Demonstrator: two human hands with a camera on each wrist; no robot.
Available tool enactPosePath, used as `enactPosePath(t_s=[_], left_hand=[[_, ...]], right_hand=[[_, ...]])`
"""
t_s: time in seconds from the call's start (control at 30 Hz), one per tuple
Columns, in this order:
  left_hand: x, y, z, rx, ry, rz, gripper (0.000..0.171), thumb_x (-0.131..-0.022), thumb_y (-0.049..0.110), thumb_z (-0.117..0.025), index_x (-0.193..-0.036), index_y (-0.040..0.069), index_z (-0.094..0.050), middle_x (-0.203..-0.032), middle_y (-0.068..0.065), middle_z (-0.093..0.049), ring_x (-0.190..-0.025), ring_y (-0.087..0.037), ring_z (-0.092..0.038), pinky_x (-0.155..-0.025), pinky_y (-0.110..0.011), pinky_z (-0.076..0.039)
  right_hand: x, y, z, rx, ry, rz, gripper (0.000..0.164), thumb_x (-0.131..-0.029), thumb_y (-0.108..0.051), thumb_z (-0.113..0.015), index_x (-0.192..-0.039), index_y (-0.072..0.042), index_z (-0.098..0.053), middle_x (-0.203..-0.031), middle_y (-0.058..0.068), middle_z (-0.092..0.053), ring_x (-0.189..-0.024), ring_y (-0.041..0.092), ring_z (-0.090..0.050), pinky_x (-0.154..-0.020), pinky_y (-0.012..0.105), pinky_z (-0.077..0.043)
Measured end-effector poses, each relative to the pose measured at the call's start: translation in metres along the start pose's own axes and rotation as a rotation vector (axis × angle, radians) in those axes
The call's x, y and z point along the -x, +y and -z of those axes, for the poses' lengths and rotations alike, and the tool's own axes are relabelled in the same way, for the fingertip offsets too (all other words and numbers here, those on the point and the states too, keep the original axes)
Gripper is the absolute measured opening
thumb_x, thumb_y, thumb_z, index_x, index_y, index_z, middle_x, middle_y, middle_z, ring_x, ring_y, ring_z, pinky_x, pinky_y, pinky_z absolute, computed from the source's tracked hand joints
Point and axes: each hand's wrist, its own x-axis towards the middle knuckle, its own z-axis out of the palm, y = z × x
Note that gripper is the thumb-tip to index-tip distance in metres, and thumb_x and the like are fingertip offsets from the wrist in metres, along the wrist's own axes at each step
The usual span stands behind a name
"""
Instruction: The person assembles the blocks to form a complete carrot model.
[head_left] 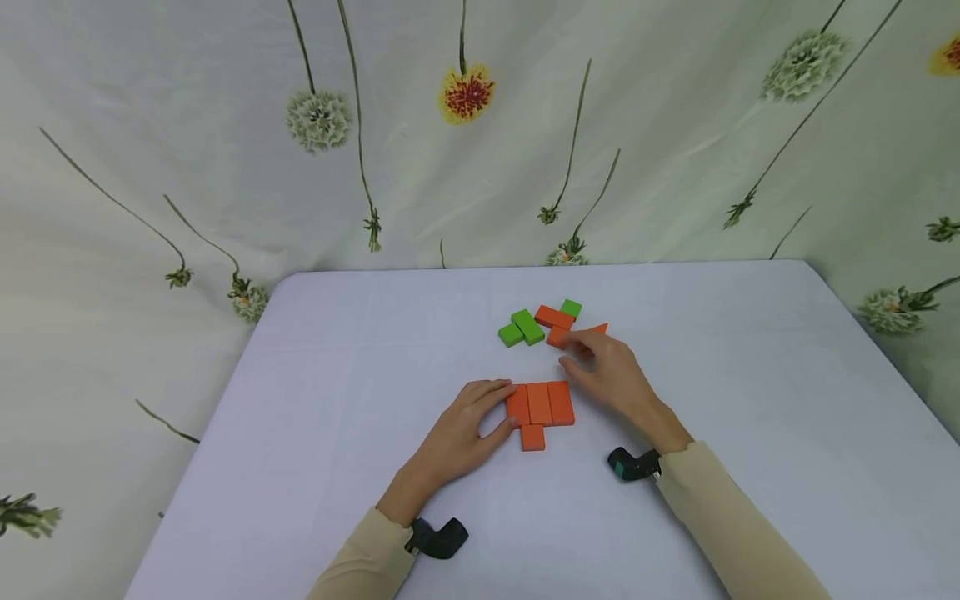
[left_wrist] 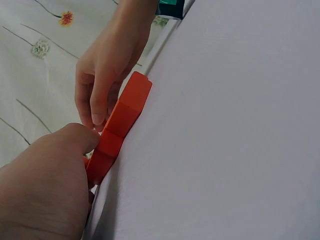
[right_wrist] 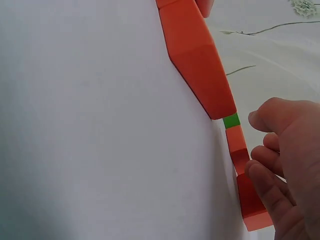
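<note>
In the head view, three orange rectangular blocks (head_left: 540,404) lie side by side on the table, with a smaller orange block (head_left: 533,438) against their near edge. My left hand (head_left: 461,437) rests at their left side, fingertips on the far left corner and thumb near the lower left one. Farther back, my right hand (head_left: 611,375) is over the loose pieces, its fingertips by a small orange block (head_left: 557,337). A gap shows between its thumb and fingers in the right wrist view. Partly hidden behind that hand is a pointed orange piece (head_left: 601,328).
Beyond the row lie another orange block (head_left: 554,317) and green blocks (head_left: 528,327), one small green one (head_left: 572,308) at the back. The white table (head_left: 360,358) ends at a flower-patterned cloth (head_left: 510,167). Dark wrist cameras (head_left: 442,539) sit on both wrists.
</note>
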Motion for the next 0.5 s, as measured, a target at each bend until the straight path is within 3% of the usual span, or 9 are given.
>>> enactPosePath(t_s=[0.17, 0.5], left_hand=[[0.0, 0.0004, -0.0004, -0.004, -0.001, 0.007, 0.051, -0.099, 0.029, -0.07, -0.145, 0.009, -0.059, -0.149, -0.005, -0.057, -0.14, -0.02, -0.049, -0.116, -0.038, -0.045], [-0.0005, 0.0009, 0.0005, -0.006, 0.003, -0.001, 0.051, -0.099, 0.029, -0.07, -0.145, 0.01, -0.059, -0.149, -0.004, -0.057, -0.14, -0.02, -0.049, -0.115, -0.039, -0.046]], right_hand=[[-0.0032, 0.0051, -0.001, 0.006, 0.018, 0.0, 0.036, -0.094, -0.014, -0.074, -0.127, -0.001, -0.068, -0.111, 0.014, -0.072, -0.098, 0.027, -0.069, -0.09, 0.045, -0.06], [-0.0068, 0.009, -0.0036, 0.019, 0.013, 0.0, 0.032, -0.093, -0.011, -0.075, -0.123, 0.0, -0.072, -0.124, 0.016, -0.066, -0.1, 0.027, -0.068, -0.089, 0.045, -0.06]])
